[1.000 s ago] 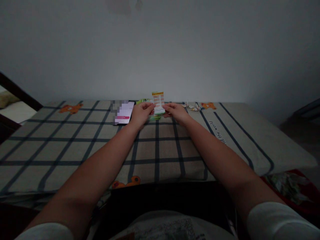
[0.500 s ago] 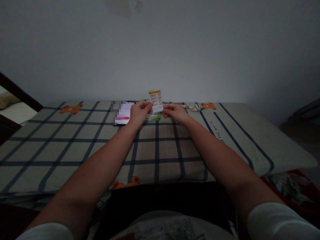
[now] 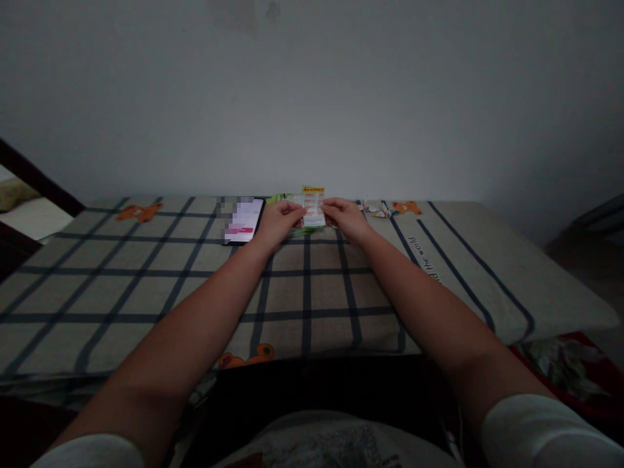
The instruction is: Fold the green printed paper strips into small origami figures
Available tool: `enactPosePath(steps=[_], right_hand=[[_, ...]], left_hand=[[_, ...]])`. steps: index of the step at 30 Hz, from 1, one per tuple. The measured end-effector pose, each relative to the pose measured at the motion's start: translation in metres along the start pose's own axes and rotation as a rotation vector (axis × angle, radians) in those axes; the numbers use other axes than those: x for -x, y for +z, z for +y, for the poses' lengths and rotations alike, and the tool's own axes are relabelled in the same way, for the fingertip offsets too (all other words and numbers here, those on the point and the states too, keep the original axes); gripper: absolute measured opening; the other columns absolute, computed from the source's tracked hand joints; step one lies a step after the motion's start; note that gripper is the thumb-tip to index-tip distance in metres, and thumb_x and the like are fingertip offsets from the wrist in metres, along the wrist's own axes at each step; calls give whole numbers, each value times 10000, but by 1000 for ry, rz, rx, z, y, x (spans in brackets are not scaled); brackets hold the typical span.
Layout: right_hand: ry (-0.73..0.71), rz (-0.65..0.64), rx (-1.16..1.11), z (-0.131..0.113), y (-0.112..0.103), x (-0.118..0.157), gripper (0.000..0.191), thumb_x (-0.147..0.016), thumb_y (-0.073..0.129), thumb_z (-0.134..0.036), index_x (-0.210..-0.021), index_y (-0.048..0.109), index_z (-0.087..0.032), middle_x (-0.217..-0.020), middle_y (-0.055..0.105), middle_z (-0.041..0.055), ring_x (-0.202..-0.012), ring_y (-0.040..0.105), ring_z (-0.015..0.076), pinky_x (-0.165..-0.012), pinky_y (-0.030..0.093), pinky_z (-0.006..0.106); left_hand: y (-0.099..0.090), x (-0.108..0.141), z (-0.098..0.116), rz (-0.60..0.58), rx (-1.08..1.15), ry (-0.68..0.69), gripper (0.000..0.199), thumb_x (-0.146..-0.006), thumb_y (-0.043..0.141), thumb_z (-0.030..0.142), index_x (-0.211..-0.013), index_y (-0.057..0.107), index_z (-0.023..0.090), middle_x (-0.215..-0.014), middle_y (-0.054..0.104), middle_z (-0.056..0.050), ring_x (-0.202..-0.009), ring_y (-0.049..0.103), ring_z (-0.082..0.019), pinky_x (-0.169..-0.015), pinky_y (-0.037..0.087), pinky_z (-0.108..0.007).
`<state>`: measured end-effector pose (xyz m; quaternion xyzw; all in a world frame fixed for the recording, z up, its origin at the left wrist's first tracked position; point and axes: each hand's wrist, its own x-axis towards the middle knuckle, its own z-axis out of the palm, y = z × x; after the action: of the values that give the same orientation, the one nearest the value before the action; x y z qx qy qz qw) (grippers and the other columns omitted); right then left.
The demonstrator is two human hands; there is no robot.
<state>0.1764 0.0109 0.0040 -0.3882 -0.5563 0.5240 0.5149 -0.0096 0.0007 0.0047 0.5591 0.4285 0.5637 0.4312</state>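
Note:
A small printed card with a yellow and red band at its top is held up between my two hands. My left hand pinches its left side, and my right hand grips the right side. Beneath and behind the card lie green and white printed papers, partly covered by my hands. Just left of my left hand rests a phone with a lit screen, part of it pixelated.
The table wears a checked cloth with orange bear prints. Small crumpled scraps lie right of my right hand. A red container with crumpled wrappers stands below the table at right. A grey wall rises behind.
The card has moved slightly right and down and now stands straighter. Both hands have shifted a little with it, and more of the green papers shows on the left.

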Motion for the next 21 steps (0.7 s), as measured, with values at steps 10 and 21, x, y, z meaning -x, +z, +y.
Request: enactPosePath(steps=[10,21], right_hand=[[38,-30,-38,0,1,0,265,-677,799,-350,-791,629,-182,-703,665,-16,-625,593,105,-646,506,254],[-80,1,6,3,-2,-2,308,-719,772,-415,-915,661,-204,-818,700,5,-719,634,130,-715,547,293]], left_hand=[[4,4,4,-14,84,-27,242,-685,775,288,-878,747,146,-868,760,-46,-718,680,-155,-684,577,-290],[5,4,4,-10,146,-91,219,-659,784,243,-853,756,145,-839,752,-49,-718,677,-152,-716,565,-297]])
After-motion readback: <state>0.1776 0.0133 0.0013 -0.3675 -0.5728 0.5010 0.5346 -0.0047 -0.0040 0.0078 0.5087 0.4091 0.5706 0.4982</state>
